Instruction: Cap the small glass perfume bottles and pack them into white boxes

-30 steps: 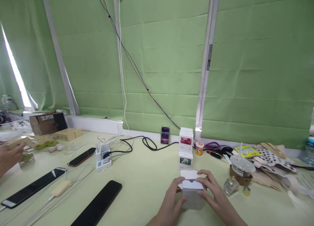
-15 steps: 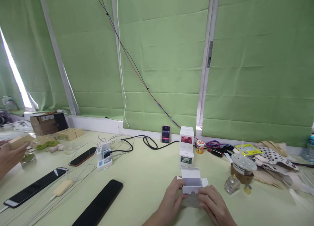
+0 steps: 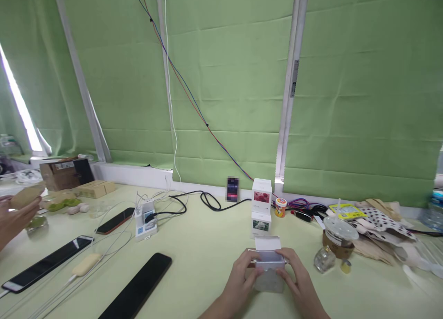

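Observation:
A small white carton (image 3: 269, 265) is between my two hands, its top flap raised at the back and its mouth facing me. My left hand (image 3: 243, 273) grips its left side, thumb low on the front and fingers at the upper edge. On the other side my right hand (image 3: 296, 273) holds the right edge in the same way. Whether anything lies inside the carton cannot be made out. Just behind it stand two stacked white boxes, a red-flower box (image 3: 261, 196) on top of a white-flower box (image 3: 260, 225). To the right are a clear glass bottle (image 3: 324, 260) and a small gold cap (image 3: 345, 266).
A lidded cup (image 3: 339, 236) and bunched dotted fabric (image 3: 384, 224) lie right. An orange-labelled tub (image 3: 280, 207) stands behind. Left are a black phone (image 3: 138, 286), a power strip (image 3: 146, 224) and cables. Another person's hand (image 3: 17, 217) holds a tan object at far left.
My right hand has moved up along the carton's right side, its fingers now at the upper edge. The carton's side flaps, spread out before, are no longer seen sticking out.

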A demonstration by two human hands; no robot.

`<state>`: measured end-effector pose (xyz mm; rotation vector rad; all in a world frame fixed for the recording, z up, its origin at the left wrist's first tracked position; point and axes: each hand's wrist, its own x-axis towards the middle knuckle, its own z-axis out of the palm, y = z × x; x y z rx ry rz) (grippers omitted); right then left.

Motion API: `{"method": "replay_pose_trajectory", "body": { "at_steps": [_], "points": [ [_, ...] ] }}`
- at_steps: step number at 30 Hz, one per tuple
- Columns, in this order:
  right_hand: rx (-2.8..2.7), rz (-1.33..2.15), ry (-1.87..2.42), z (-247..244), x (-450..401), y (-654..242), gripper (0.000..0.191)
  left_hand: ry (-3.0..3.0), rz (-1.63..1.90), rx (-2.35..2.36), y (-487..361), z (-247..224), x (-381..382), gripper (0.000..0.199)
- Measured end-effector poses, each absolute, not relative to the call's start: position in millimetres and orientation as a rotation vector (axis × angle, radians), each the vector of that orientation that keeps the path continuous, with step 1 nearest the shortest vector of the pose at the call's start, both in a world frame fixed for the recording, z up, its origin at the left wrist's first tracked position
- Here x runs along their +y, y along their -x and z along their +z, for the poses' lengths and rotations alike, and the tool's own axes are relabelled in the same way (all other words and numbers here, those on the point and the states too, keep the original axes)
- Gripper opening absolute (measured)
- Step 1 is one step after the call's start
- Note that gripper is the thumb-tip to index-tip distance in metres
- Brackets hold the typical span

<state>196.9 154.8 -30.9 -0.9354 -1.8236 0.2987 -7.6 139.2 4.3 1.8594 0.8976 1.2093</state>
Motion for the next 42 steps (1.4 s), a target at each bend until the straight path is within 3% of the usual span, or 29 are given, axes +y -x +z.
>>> {"method": "replay_pose_trajectory", "body": {
  "at_steps": [5,9,13,16,22,28,32,34,36,39,42],
  "points": [
    [-1.675,0.379,0.907,-32,153,-186,0.022,-1.793,1.253,0.94,1,0,141,0.009],
    [-1.681,0.364,0.885,-32,150,-183,0.025,-1.783,1.268,0.911,0,2,141,0.015],
    [-1.709,0.313,0.867,-33,151,-190,0.043,-1.749,1.299,0.934,9,2,143,0.029],
    [-1.605,0.249,0.933,-27,154,-202,0.045,-1.673,1.327,0.973,15,0,147,0.041],
    [-1.282,-0.006,1.139,-15,157,-247,0.042,-1.525,1.248,0.967,12,-8,149,0.097],
    [-1.349,-0.081,1.396,-30,162,-316,0.048,-1.586,1.12,0.905,12,-13,157,0.093],
    [-1.552,-0.053,1.485,-46,178,-346,0.051,-1.696,1.259,1.042,21,-16,156,0.106],
    [-1.616,-0.027,1.499,-53,187,-350,0.05,-1.881,1.488,1.067,27,-22,150,0.093],
    [-1.666,-0.011,1.504,-58,193,-351,0.048,-2.108,1.543,0.921,29,-33,142,0.06],
    [-1.693,0.018,1.49,-62,194,-349,0.045,-2.284,1.072,0.594,13,-49,129,0.032],
    [-1.656,0.124,1.486,-60,187,-342,0.044,-2.295,0.744,0.457,-21,-56,125,0.036]
  ]
}}
